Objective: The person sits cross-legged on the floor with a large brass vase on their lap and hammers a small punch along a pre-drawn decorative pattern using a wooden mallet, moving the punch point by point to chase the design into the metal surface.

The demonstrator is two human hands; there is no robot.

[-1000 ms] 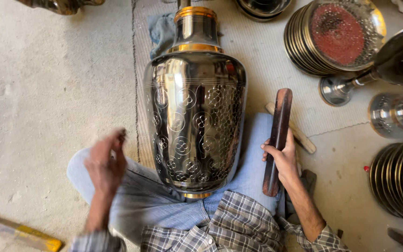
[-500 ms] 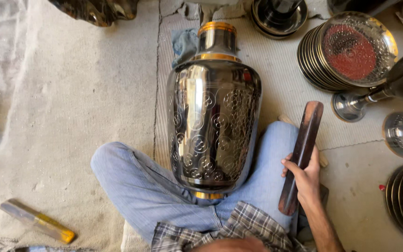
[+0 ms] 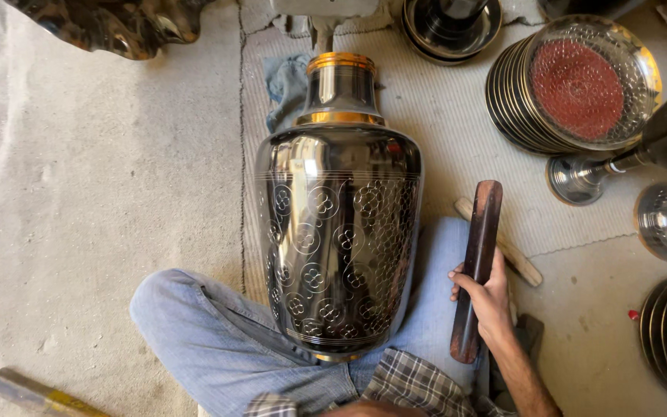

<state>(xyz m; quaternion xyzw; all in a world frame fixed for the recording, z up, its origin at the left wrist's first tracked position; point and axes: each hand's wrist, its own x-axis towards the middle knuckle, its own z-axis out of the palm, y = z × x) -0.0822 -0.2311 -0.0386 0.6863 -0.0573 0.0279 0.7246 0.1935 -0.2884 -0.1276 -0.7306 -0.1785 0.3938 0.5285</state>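
- One hand shows: the right hand point(image 3: 490, 303), lower right of the frame, is wrapped round a dark wooden bar point(image 3: 476, 266); the left hand is out of view.
- Between the legs lies the engraved metal vase point(image 3: 339, 232), at centre frame, neck pointing away; the engraving looks paused, so the next move probably needs a second tool.
- Upper right, stacked plates point(image 3: 577, 85), the top one red-centred; no labels or signs visible.

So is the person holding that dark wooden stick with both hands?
No, only the right hand grips the dark wooden stick; the left hand is out of view, and the engraved metal vase lies across the lap.
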